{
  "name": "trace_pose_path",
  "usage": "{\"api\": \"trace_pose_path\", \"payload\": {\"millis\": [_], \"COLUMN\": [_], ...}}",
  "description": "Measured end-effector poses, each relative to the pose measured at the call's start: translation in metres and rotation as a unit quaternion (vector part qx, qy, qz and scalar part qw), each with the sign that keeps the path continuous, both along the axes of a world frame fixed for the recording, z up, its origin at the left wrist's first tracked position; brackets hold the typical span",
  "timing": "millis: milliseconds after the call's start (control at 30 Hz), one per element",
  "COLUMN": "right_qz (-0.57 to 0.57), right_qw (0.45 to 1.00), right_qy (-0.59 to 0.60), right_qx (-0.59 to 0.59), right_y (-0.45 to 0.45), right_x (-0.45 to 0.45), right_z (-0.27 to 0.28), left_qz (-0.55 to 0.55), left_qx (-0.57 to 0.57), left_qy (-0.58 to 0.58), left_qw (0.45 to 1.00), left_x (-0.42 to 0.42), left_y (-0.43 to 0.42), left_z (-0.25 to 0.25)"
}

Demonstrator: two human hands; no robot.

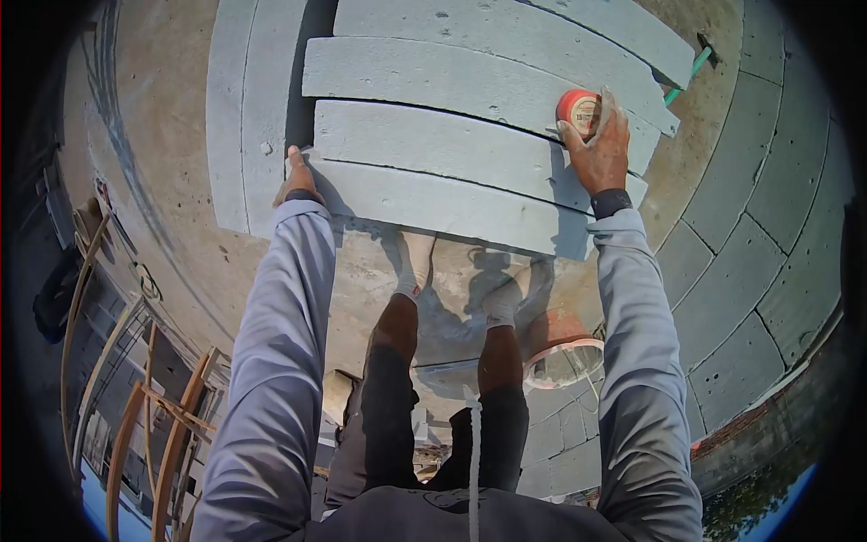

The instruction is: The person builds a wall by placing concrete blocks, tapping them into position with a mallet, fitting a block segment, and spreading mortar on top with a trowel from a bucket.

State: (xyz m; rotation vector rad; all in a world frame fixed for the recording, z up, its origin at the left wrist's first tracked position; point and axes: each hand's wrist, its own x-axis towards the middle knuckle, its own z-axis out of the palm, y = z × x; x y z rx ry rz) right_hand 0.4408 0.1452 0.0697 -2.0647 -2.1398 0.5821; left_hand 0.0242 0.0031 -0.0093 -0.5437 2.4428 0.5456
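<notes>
Head view: right hand (pixel 601 155) pinching red disc (pixel 578 112), label (pixel 585 115) illegible; left hand (pixel 297 179) at front block (pixel 452 202), cannot tell grip.

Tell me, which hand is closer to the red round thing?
Right. The right hand has its fingers on the red round thing. The left hand is farther away, at the left end of the pale blocks.

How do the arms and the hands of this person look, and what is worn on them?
Loose, wrinkled grey-blue sleeves cover both arms, with dark bands showing at the wrists. The left hand and right hand are gloveless; the right fingers look dusty.
</notes>
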Motion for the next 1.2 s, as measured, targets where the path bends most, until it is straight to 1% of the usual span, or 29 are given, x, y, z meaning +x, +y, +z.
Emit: {"api": "trace_pose_path", "payload": {"millis": [33, 67, 133, 167, 200, 233, 300, 367, 467, 533, 600, 667, 700, 733, 767, 800, 833, 867, 933, 1000, 1067, 1200], "right_qz": [-0.034, -0.066, -0.208, -0.348, -0.479, -0.482, -0.484, -0.465, -0.457, -0.452, -0.342, -0.218, -0.148, -0.074, 0.001, 0.086, 0.17, 0.26, 0.347, 0.388, 0.386, 0.381], "right_qw": [0.999, 0.994, 0.975, 0.936, 0.875, 0.875, 0.854, 0.864, 0.864, 0.866, 0.931, 0.974, 0.988, 0.995, 0.994, 0.984, 0.965, 0.942, 0.929, 0.918, 0.92, 0.923], "right_qy": [0.016, 0.037, -0.017, -0.039, -0.058, 0.022, 0.184, 0.186, 0.206, 0.209, 0.119, 0.045, 0.02, -0.005, -0.023, -0.023, -0.014, 0.013, 0.015, 0.021, 0.024, -0.023], "right_qx": [0.039, 0.078, 0.078, 0.023, -0.035, -0.035, -0.037, -0.049, -0.048, -0.055, -0.047, -0.038, -0.032, -0.071, -0.105, -0.153, -0.199, -0.211, -0.124, -0.075, -0.059, -0.044], "right_y": [-0.015, -0.032, -0.083, -0.111, -0.137, -0.157, -0.185, -0.202, -0.225, -0.248, -0.268, -0.278, -0.272, -0.264, -0.256, -0.25, -0.244, -0.237, -0.225, -0.221, -0.218, -0.219], "right_x": [0.009, 0.018, 0.057, 0.077, 0.09, 0.093, 0.088, 0.08, 0.075, 0.081, 0.083, 0.07, 0.055, 0.034, 0.013, -0.003, -0.019, -0.027, -0.045, -0.055, -0.058, -0.061], "right_z": [0.005, 0.007, -0.001, -0.015, -0.031, -0.044, -0.063, -0.075, -0.067, -0.061, -0.048, -0.036, -0.021, -0.006, 0.009, 0.01, 0.01, 0.001, -0.029, -0.044, -0.044, -0.041], "left_qz": [0.006, 0.008, 0.019, 0.024, 0.024, 0.022, 0.017, 0.012, -0.003, -0.001, -0.001, 0.004, -0.001, -0.006, 0.015, 0.036, 0.034, 0.031, 0.026, 0.013, 0.011, 0.03], "left_qx": [-0.026, -0.082, -0.06, -0.049, -0.042, -0.036, -0.028, -0.03, 0.069, 0.098, 0.134, 0.171, 0.177, 0.182, 0.162, 0.142, 0.139, 0.139, 0.14, 0.126, 0.114, 0.125], "left_qy": [0.024, 0.058, 0.084, 0.102, 0.097, 0.095, 0.102, 0.12, 0.082, 0.08, 0.06, 0.028, 0.019, 0.011, 0.017, 0.023, 0.01, -0.003, 0.011, 0.032, 0.038, 0.037], "left_qw": [0.999, 0.995, 0.994, 0.993, 0.994, 0.995, 0.994, 0.992, 0.994, 0.992, 0.989, 0.985, 0.984, 0.983, 0.987, 0.989, 0.99, 0.99, 0.99, 0.991, 0.993, 0.991], "left_x": [0.006, 0.014, 0.01, 0.006, 0.006, 0.005, 0.002, 0.003, 0.02, 0.005, -0.006, -0.015, -0.003, 0.007, 0.012, 0.016, 0.02, 0.022, 0.022, 0.02, 0.021, 0.03], "left_y": [0.004, 0.006, -0.001, -0.005, -0.007, -0.007, -0.008, -0.014, -0.028, -0.072, -0.111, -0.146, -0.15, -0.154, -0.159, -0.164, -0.164, -0.161, -0.157, -0.151, -0.148, -0.138], "left_z": [0.002, 0.004, -0.017, -0.024, -0.024, -0.021, -0.016, -0.014, 0.018, -0.004, -0.017, -0.031, -0.018, -0.009, -0.005, -0.001, 0.006, 0.011, 0.011, 0.009, 0.014, 0.029]}}
